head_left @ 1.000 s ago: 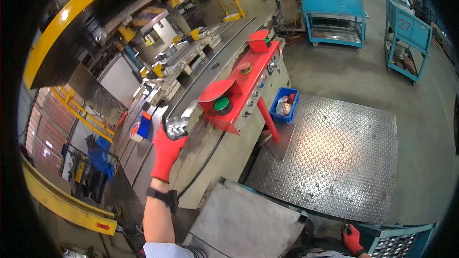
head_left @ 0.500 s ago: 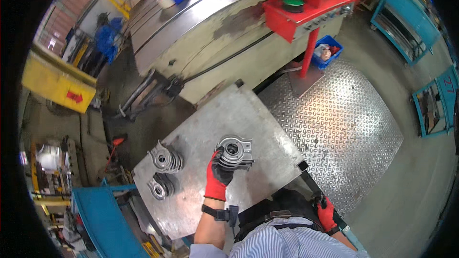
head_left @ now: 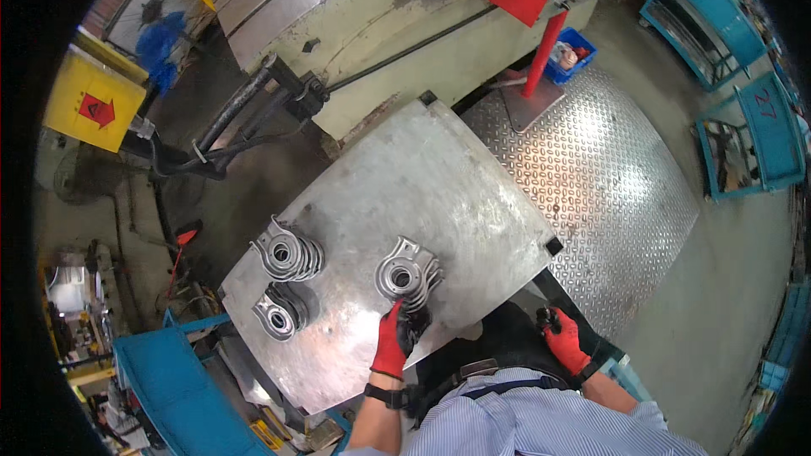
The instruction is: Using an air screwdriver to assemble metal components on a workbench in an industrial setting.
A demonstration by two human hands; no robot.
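Note:
A stack of grey stamped metal brackets point(head_left: 407, 273), each with a round hole, rests on a bare metal table point(head_left: 397, 173). My left hand point(head_left: 400, 336), in a red glove with black fingers, is closed on the near edge of that stack. Two further groups stand to its left: a larger stack of brackets point(head_left: 287, 253) and, nearer me, a smaller stack point(head_left: 280, 312). Off the table's right near side, my right hand point(head_left: 564, 339) hangs in the same kind of glove. Its fingers are curled; whether anything is inside is hidden.
Beyond the table stands a large pale machine bed point(head_left: 363, 89) with a black jointed arm point(head_left: 245, 114). A red stand point(head_left: 545, 55) rises from a treadplate point(head_left: 600, 177) at right. A blue cart point(head_left: 182, 380) is at the near left, and blue carts point(head_left: 705, 17) stand far right.
The stack under my left hand has turned, its flat ends now pointing away from me, and sits slightly nearer. My right hand has lifted a little. The whole view has shifted.

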